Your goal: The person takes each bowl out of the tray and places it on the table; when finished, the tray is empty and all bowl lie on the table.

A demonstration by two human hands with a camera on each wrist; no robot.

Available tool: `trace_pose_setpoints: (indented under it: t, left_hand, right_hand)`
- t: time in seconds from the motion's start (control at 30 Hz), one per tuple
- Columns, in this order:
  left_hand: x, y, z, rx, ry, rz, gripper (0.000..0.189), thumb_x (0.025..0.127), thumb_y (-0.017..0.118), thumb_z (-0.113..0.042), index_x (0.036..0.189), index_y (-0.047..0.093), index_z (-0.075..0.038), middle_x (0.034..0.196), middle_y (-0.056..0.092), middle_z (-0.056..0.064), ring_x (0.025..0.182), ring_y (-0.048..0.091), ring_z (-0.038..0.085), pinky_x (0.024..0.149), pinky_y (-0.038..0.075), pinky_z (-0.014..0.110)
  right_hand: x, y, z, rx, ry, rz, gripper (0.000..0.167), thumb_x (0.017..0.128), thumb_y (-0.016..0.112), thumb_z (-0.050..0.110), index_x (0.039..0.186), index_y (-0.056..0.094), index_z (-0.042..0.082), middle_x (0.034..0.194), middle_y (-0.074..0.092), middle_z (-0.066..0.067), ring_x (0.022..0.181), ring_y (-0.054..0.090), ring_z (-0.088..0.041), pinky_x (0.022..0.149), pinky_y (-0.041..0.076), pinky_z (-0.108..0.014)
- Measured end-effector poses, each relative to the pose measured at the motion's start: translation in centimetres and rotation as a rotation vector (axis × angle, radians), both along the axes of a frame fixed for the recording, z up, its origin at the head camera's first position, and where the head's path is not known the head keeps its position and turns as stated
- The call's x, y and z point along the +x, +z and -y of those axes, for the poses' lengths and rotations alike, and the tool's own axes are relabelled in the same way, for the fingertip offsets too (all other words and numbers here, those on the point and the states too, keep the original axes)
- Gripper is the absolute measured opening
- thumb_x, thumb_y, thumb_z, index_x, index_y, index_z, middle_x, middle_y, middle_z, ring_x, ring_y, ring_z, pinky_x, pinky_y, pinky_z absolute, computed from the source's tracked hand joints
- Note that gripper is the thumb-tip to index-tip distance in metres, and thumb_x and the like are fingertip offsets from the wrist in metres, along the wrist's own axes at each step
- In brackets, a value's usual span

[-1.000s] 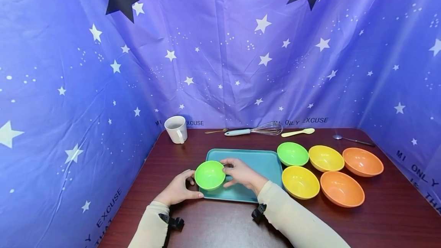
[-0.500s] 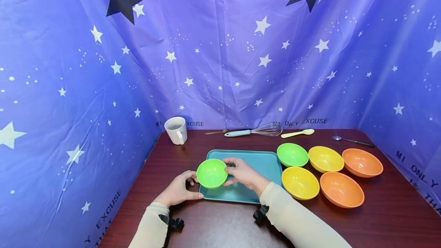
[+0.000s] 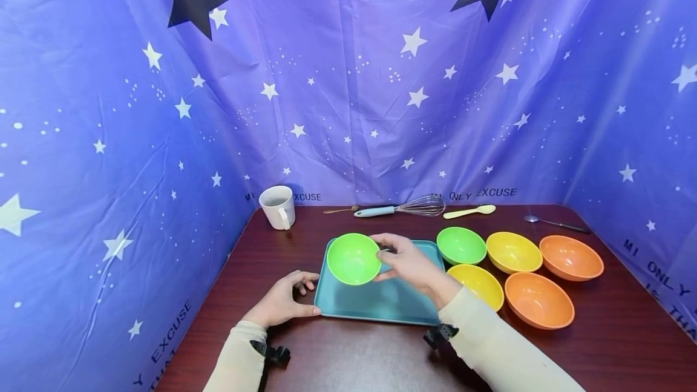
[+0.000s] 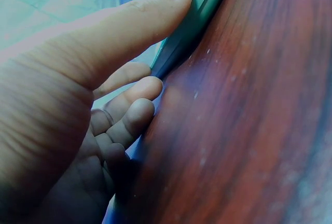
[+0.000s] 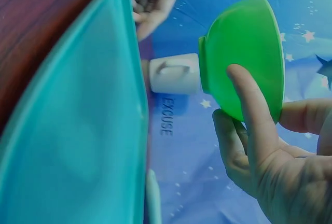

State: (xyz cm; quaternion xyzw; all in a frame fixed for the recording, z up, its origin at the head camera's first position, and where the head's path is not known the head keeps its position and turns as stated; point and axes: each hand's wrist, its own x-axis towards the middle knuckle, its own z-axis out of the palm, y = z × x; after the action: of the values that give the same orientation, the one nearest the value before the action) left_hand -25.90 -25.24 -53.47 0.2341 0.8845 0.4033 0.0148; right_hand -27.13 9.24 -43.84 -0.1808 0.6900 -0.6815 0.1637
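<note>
A light green bowl (image 3: pixel 354 259) is held up over the blue-green tray (image 3: pixel 376 310), tilted a little toward the head camera. My right hand (image 3: pixel 411 265) pinches it by its right side; in the right wrist view, fingers lie along the outer wall of the bowl (image 5: pixel 244 42) and it hangs clear of the tray (image 5: pixel 88 130). My left hand (image 3: pixel 283 300) rests at the tray's front left corner. Its thumb (image 4: pixel 140 16) lies straight with the tip against the tray's rim (image 4: pixel 207 1), and the other fingertips are loosely bent right at its left side.
Right of the tray sit another green bowl (image 3: pixel 461 245), two yellow bowls (image 3: pixel 514 251) and two orange bowls (image 3: pixel 539 300). A white mug (image 3: pixel 278 205) stands at the back left. Along the back lie a whisk (image 3: pixel 400 207), a pale yellow spoon (image 3: pixel 469 212) and a metal spoon (image 3: pixel 555 222).
My right hand has lifted the green bowl and moved it right, away from my left hand and farther over the tray. The left hand has stayed at the tray's corner.
</note>
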Motion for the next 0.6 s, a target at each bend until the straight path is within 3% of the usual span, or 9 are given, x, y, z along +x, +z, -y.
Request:
trace_pose_setpoints:
  t: [0.23, 0.6]
  left_hand:
    - [0.1, 0.2, 0.0, 0.009, -0.007, -0.001, 0.073, 0.076, 0.095, -0.042, 0.137, 0.066, -0.016, 0.107, 0.064, -0.003, 0.094, 0.059, 0.016, 0.086, 0.051, 0.031]
    - [0.2, 0.3, -0.1, 0.005, -0.003, 0.018, 0.075, 0.076, 0.095, -0.042, 0.139, 0.065, -0.014, 0.109, 0.064, -0.003, 0.095, 0.06, 0.015, 0.087, 0.051, 0.03]
  right_hand:
    - [1.0, 1.9, -3.3, 0.001, -0.001, -0.06, 0.044, 0.109, 0.048, 0.002, 0.153, 0.047, -0.001, 0.143, 0.05, -0.027, 0.116, 0.061, -0.035, 0.084, 0.059, -0.058]
    - [2.5, 3.0, -8.7, 0.075, -0.077, -0.106, 0.049, 0.11, 0.051, 0.008, 0.158, 0.04, 0.001, 0.15, 0.044, -0.027, 0.112, 0.066, -0.028, 0.085, 0.06, -0.049]
